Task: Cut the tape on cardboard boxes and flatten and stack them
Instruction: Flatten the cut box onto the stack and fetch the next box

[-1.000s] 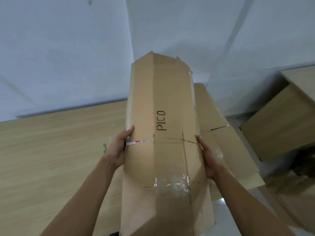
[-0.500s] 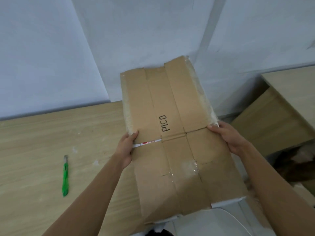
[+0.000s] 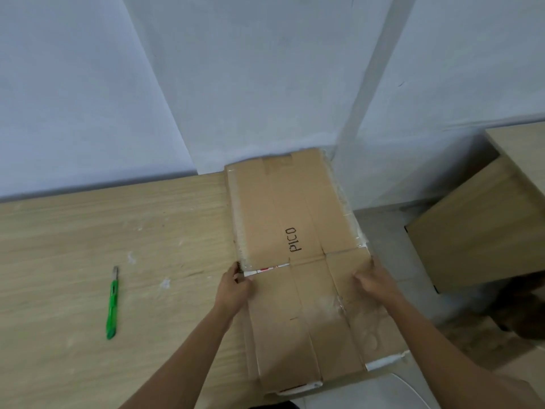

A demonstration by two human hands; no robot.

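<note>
Left hand (image 3: 234,287) pinches the left edge of the flattened box (image 3: 295,219). Right hand (image 3: 373,280) rests on its right side, grip unclear. Both likely steady it while setting down. Box lies flat on worktop (image 3: 73,246), far end at the wall; half a second ago it was tilted up. Green knife (image 3: 112,302) idle, well left.

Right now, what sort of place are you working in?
Probably a plain workroom or storeroom: a light wooden worktable against bare white walls, a flattened brown cardboard box, and a green utility knife.
</note>
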